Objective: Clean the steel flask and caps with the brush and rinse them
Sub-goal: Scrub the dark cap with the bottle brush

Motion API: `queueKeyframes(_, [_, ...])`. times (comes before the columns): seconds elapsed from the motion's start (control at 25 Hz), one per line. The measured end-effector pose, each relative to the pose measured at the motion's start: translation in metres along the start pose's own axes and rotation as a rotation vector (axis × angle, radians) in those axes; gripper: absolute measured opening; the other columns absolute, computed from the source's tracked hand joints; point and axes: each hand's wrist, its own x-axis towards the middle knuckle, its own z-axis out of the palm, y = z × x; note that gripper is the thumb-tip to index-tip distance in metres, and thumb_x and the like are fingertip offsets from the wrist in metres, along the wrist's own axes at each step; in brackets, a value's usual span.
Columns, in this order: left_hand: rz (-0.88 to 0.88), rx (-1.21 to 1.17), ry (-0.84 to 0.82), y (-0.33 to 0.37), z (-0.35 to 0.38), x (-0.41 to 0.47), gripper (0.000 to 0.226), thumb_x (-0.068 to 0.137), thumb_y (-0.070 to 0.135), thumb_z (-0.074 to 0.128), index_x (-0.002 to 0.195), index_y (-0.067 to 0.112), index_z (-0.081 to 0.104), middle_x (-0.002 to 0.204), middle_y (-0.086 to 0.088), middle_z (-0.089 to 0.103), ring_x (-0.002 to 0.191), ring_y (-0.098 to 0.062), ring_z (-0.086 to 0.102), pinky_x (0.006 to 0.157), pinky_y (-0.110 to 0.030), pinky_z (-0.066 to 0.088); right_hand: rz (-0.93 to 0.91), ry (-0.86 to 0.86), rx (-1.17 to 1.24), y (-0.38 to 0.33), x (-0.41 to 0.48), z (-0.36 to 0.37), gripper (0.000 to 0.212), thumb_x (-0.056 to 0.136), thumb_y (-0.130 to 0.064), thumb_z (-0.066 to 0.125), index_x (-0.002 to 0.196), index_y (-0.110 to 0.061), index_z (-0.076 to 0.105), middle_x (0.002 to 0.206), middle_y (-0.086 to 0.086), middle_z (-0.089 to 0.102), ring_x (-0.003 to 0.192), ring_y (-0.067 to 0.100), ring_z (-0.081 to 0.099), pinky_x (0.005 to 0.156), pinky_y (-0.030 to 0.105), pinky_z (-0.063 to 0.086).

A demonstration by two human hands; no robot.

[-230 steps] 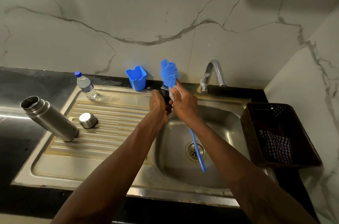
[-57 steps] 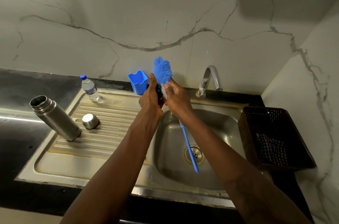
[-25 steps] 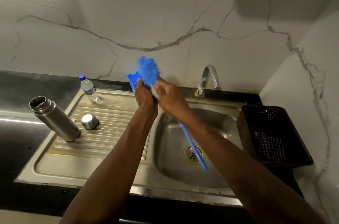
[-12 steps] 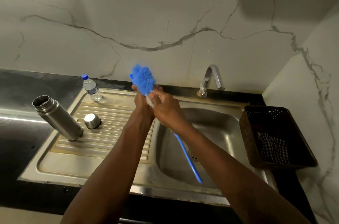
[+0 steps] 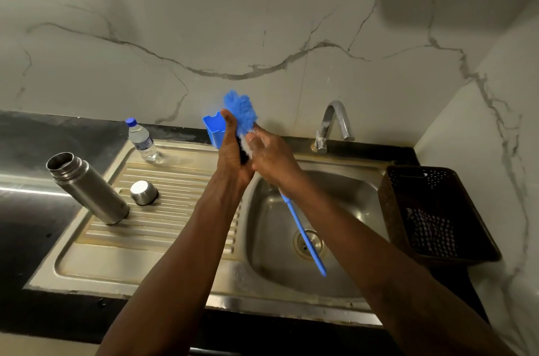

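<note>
The job looks to be about midway, on the caps. Over the back left corner of the sink bowl (image 5: 344, 180), the left hand (image 5: 233, 151) curls round a small dark cap (image 5: 242, 151), mostly hidden in the palm. The right hand (image 5: 272, 159) grips the bottle brush (image 5: 241, 112) just under its fluffy blue head and holds it against that cap, with the blue handle slanting down over the drain. The steel flask (image 5: 87, 189) stands open-mouthed at the left edge of the drainboard (image 5: 180, 204), and the steel cap (image 5: 143, 193) sits mouth-down just beside it. Whether either has been scrubbed I cannot tell. No water comes from the tap (image 5: 334, 125), so I'd judge the rinsing is yet to come. The flask's inside is too dark to read. The capped water bottle (image 5: 142, 140) at the drainboard's back edge is clear, but its level is hard to make out. The blue plastic cup (image 5: 213, 131) on the back rim shows nothing inside from here. The dark basket (image 5: 390, 201) at the counter's right edge holds a checked cloth (image 5: 431, 236).
</note>
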Motion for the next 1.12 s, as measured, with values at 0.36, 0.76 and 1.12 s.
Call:
queueKeyframes(0.36, [0.003, 0.204, 0.209, 0.001, 0.001, 0.002, 0.059, 0.092, 0.069, 0.059, 0.097, 0.011, 0.067, 0.072, -0.002, 0.062, 0.052, -0.011, 0.057, 0.044, -0.021, 0.044, 0.036, 0.068, 0.021, 0.006, -0.009, -0.009, 0.039, 0.108, -0.039, 0.041, 0.142, -0.028, 0.057, 0.087, 0.000, 0.066, 0.074, 0.022, 0.065, 0.071, 0.039, 0.053])
queueKeyframes(0.76, [-0.057, -0.037, 0.045, -0.008, 0.003, -0.001, 0.067, 0.085, 0.070, 0.069, 0.117, 0.011, 0.071, 0.094, -0.007, 0.069, 0.086, -0.022, 0.066, 0.086, -0.038, 0.054, 0.028, -0.012, -0.095, 0.005, -0.008, -0.003, 0.038, 0.107, -0.043, 0.040, 0.135, -0.029, 0.061, 0.120, 0.008, 0.071, 0.111, 0.029, 0.066, 0.098, 0.045, 0.053])
queueKeyframes(1.12, [-0.041, 0.028, -0.078, -0.007, 0.009, -0.002, 0.059, 0.075, 0.056, 0.082, 0.112, 0.011, 0.072, 0.092, -0.005, 0.070, 0.085, -0.020, 0.069, 0.087, -0.039, 0.056, 0.016, -0.007, -0.045, 0.011, -0.003, -0.013, 0.036, 0.108, -0.041, 0.041, 0.136, -0.029, 0.061, 0.116, 0.006, 0.072, 0.097, 0.027, 0.071, 0.087, 0.043, 0.058])
